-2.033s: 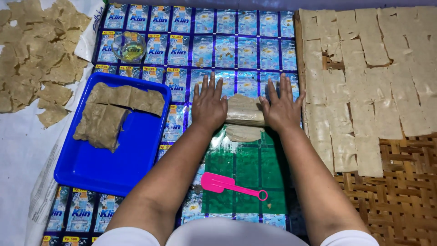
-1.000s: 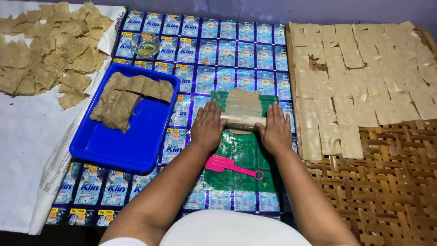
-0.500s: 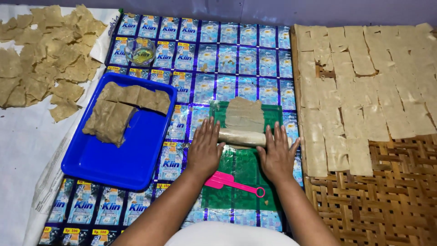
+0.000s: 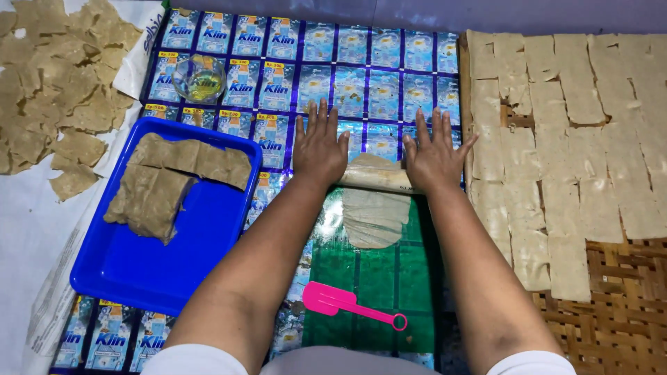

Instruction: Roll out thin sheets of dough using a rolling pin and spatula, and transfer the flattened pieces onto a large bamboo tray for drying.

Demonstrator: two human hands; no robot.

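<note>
My left hand (image 4: 319,149) and right hand (image 4: 434,156) press flat, fingers spread, grasping nothing, on the rolling pin (image 4: 379,179) over thin dough (image 4: 375,219). Beneath lies a mat of blue sachet packets (image 4: 347,62); a blue tray (image 4: 139,271) sits left, a pink scraper (image 4: 347,303) near me.

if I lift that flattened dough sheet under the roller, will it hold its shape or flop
The dough sheet probably flops: it looks thin and soft under the rolling pin. It may tear easily, since its edge looks ragged. It might cling to the green mat.
</note>
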